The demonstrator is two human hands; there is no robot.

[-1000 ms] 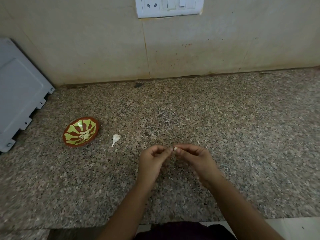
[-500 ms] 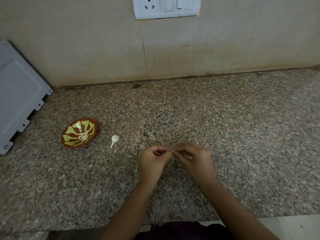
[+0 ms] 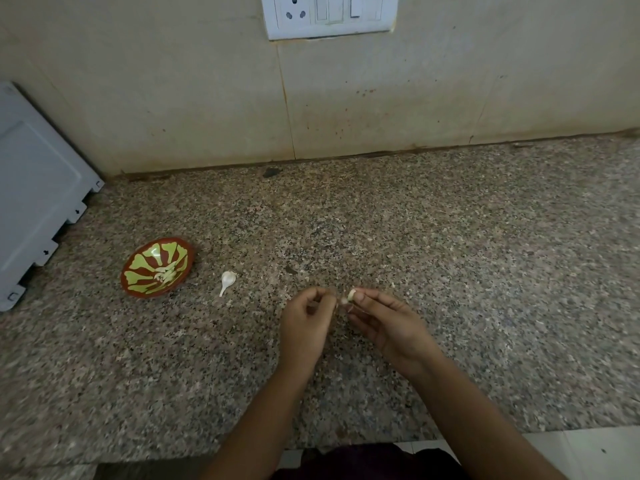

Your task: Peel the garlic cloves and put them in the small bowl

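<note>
Over the bench (image 3: 450, 271), near middle, a clove (image 3: 351, 295) sits in the right hand's (image 3: 391, 327) grip, pinched between thumb and fingertips, other fingers loosely curled. Left hand (image 3: 304, 327) is just beside it, its grip closed thumb-to-forefinger on a thin shred of skin (image 3: 341, 301) trailing from the clove. Second clove (image 3: 227, 280), unpeeled, lies on the bench to the left. Bowl (image 3: 140, 263) just beyond it, tilted, pale pieces inside. Grey panel (image 3: 38, 188) at far left, socket plate (image 3: 329, 13) on the wall (image 3: 173, 81).
</note>
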